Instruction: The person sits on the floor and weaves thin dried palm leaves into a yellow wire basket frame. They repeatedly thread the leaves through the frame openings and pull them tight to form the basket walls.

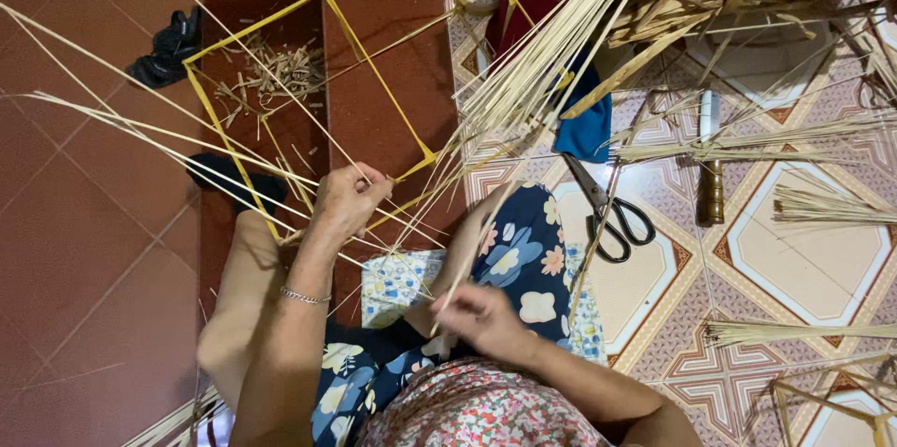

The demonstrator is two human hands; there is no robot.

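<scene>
Head view: both hands' fingers pinch pale strips (523,92) crossing the yellow frame (308,83); scissors (612,213) lie nearby.

Bare arms, no sleeves in view. Thin silver chain bracelet (305,296) on left wrist. Pink floral top (476,410) w/ red & green print. Dark blue trousers (523,246), big pale flowers.

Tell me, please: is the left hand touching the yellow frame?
Touching. The head view shows the left hand closed around the near edge of the yellow frame, with pale strips passing under its fingers.
</scene>
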